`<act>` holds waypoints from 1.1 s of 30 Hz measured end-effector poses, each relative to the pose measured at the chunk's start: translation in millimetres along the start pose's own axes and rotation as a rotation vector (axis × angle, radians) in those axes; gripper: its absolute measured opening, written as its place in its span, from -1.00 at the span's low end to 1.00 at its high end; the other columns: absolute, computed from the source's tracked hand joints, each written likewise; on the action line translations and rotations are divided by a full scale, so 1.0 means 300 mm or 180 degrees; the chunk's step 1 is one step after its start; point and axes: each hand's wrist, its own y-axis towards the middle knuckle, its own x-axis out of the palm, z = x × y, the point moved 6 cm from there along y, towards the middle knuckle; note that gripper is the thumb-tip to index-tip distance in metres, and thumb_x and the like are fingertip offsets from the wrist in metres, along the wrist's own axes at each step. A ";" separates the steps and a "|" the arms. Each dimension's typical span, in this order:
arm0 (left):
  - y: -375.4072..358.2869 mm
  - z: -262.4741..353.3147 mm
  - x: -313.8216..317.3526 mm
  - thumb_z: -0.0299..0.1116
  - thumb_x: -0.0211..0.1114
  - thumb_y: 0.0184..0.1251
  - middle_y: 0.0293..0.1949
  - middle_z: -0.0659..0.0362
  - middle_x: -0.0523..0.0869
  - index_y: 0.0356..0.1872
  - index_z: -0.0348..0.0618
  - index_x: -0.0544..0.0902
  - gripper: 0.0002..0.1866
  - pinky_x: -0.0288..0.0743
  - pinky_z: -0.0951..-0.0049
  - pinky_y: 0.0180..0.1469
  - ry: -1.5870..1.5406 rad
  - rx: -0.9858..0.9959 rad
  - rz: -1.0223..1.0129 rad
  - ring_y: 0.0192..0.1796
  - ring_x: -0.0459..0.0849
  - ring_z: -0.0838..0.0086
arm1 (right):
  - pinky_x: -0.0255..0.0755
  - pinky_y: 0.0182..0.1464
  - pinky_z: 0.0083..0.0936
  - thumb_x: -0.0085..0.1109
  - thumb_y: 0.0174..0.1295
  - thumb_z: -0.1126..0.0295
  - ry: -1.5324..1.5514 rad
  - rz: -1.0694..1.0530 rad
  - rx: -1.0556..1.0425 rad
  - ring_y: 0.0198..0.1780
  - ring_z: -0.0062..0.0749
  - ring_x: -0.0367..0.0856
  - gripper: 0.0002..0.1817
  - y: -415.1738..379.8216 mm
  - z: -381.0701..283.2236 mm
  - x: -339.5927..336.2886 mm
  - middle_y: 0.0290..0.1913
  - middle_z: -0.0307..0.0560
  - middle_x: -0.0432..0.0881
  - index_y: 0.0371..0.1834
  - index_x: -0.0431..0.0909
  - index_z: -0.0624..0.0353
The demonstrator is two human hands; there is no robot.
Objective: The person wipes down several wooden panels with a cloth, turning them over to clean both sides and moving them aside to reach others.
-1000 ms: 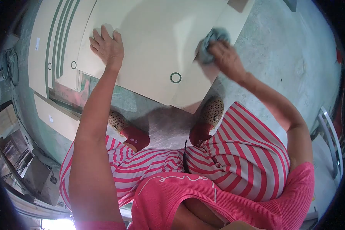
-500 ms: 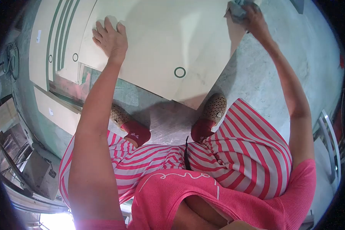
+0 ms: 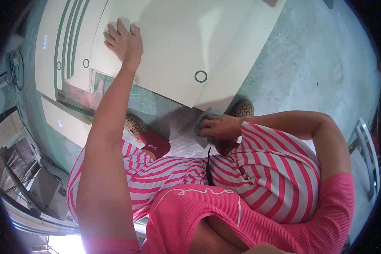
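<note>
My left hand (image 3: 123,41) lies flat, fingers spread, on a large cream board (image 3: 178,46) that has a green ring (image 3: 201,76) near its near corner. Close to my knees, just below that corner, my right hand (image 3: 219,126) is closed around a grey-blue cloth (image 3: 202,118). I am crouched over the board in pink-and-white striped trousers, with spotted shoes (image 3: 242,109) on the floor.
More cream boards with green stripes and rings (image 3: 67,42) are stacked to the left, with another panel (image 3: 70,122) lower left. Grey concrete floor (image 3: 309,63) stretches to the right. A metal frame (image 3: 368,144) stands at the right edge, and cluttered shelving (image 3: 25,178) lower left.
My right hand with the cloth swept from the board's right side up to its far right edge, then came back down to the near corner by my knees. My left hand stayed put.
</note>
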 end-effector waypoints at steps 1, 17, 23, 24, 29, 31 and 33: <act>0.000 -0.003 0.002 -0.03 0.07 0.33 0.30 -0.15 0.27 0.27 -0.10 0.35 -0.44 0.09 -0.13 0.27 -0.0024 -0.0008 -0.0009 0.31 0.18 -0.18 | 0.47 0.09 -0.25 0.17 0.03 0.50 0.0849 -0.0294 -0.0144 0.10 -0.05 0.44 -0.47 0.005 -0.022 0.004 0.06 0.08 0.42 0.15 0.36 0.08; 0.002 -0.004 0.009 -0.07 0.08 0.28 0.25 -0.11 0.26 0.23 -0.14 0.35 -0.45 0.04 -0.08 0.28 0.0167 -0.0014 0.0110 0.27 0.17 -0.14 | 0.47 -0.01 -0.14 0.30 -0.06 0.40 -0.1634 0.2896 0.2284 0.06 0.11 0.46 -0.38 -0.144 0.591 -0.729 0.09 0.16 0.42 0.17 0.37 0.04; -0.003 -0.001 0.009 -0.09 0.08 0.28 0.25 -0.11 0.26 0.22 -0.14 0.36 -0.46 0.06 -0.08 0.27 0.0093 0.0063 0.0055 0.26 0.18 -0.15 | 0.39 0.19 -0.21 0.28 -0.03 0.30 -0.0970 0.1161 -0.0159 0.20 -0.01 0.37 -0.44 0.079 0.100 -0.136 0.17 0.04 0.34 0.13 0.41 -0.06; -0.004 -0.002 0.010 -0.09 0.08 0.28 0.24 -0.11 0.27 0.21 -0.15 0.37 -0.46 0.07 -0.08 0.26 0.0111 0.0063 0.0066 0.25 0.19 -0.14 | 0.41 0.17 -0.23 0.25 0.00 0.31 -0.1278 0.0768 -0.0658 0.19 -0.03 0.39 -0.47 0.080 0.042 -0.028 0.17 0.02 0.35 0.13 0.41 -0.06; -0.001 -0.008 0.002 -0.09 0.10 0.27 0.22 -0.10 0.29 0.21 -0.15 0.37 -0.46 0.08 -0.09 0.25 0.0079 0.0057 0.0147 0.22 0.21 -0.14 | 0.38 0.24 -0.16 0.16 0.04 0.45 0.0339 0.0306 -0.0168 0.30 0.06 0.32 -0.40 0.078 0.052 -0.240 0.39 0.09 0.17 0.24 0.34 -0.12; 0.002 0.000 -0.002 -0.09 0.12 0.26 0.23 -0.09 0.29 0.21 -0.15 0.37 -0.45 0.07 -0.09 0.26 0.0113 0.0089 0.0107 0.23 0.21 -0.14 | 0.36 0.24 -0.24 0.26 -0.03 0.45 0.0443 0.1219 0.0362 0.29 -0.07 0.36 -0.34 0.065 0.165 -0.511 0.32 0.03 0.32 0.25 0.35 -0.02; -0.005 -0.007 0.008 -0.10 0.12 0.26 0.24 -0.09 0.29 0.23 -0.14 0.36 -0.44 0.07 -0.09 0.26 0.0097 0.0068 0.0104 0.24 0.20 -0.15 | 0.43 0.12 -0.33 0.24 -0.01 0.49 0.0008 0.2377 0.0687 0.16 -0.14 0.46 -0.51 -0.003 0.371 -0.753 0.16 0.05 0.44 0.09 0.48 0.12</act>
